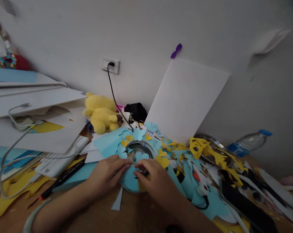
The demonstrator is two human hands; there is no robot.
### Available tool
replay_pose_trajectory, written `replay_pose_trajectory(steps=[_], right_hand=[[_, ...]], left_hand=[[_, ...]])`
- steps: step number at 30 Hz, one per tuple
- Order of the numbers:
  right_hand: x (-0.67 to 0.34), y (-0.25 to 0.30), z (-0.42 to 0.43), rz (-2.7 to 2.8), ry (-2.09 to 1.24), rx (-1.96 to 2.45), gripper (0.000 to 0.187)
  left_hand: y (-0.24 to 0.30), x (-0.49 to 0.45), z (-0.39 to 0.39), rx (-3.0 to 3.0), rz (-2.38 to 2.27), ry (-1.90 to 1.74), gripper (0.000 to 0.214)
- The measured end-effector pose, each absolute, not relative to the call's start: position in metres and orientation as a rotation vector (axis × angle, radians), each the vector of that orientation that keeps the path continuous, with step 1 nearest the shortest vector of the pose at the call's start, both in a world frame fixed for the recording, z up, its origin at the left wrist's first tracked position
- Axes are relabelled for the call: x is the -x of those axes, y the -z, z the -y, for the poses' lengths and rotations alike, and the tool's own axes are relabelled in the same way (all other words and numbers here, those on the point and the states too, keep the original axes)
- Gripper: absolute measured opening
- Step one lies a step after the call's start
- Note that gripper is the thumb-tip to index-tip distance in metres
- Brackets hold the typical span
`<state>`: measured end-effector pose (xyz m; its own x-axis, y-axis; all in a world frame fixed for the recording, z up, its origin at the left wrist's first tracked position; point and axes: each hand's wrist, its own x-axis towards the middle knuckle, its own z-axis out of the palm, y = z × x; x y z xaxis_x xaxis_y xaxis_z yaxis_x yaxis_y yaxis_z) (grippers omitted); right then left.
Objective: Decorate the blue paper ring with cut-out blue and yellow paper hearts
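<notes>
A round disc covered with light blue paper lies on the wooden desk among blue and yellow paper cut-outs. A blue heart-shaped piece sits on it by a shiny ring. My left hand rests on the disc's left edge, fingers stretched flat toward the middle. My right hand lies on the disc's right part with fingertips pinched together on the blue paper near the heart piece.
Stacked white boards and a grey cable fill the left. A yellow plush toy, a white sheet leaning on the wall, a plastic bottle, a metal bowl and scrap paper lie behind and right. A black pen lies left.
</notes>
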<state>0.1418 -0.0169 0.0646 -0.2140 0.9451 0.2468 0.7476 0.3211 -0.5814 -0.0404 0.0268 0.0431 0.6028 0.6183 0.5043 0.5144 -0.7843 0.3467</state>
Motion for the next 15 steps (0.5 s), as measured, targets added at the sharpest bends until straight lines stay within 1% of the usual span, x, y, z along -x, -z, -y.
replay_pose_trajectory(steps=[4, 9, 12, 15], right_hand=[[-0.139, -0.058, 0.009, 1.99, -0.631, 1.532, 0.012], [-0.142, -0.053, 0.002, 1.939, -0.763, 1.523, 0.016], [-0.144, -0.052, 0.001, 1.974, -0.718, 1.529, 0.016], [-0.146, -0.053, 0.001, 2.084, -0.625, 1.49, 0.016]], left_hand=[[-0.041, 0.039, -0.027, -2.666, -0.993, -0.885, 0.024], [-0.046, 0.043, -0.026, -2.756, -0.966, -0.968, 0.024], [-0.046, 0.047, -0.026, -2.813, -0.862, -1.02, 0.028], [-0.044, 0.051, -0.027, -2.9, -0.647, -1.02, 0.032]])
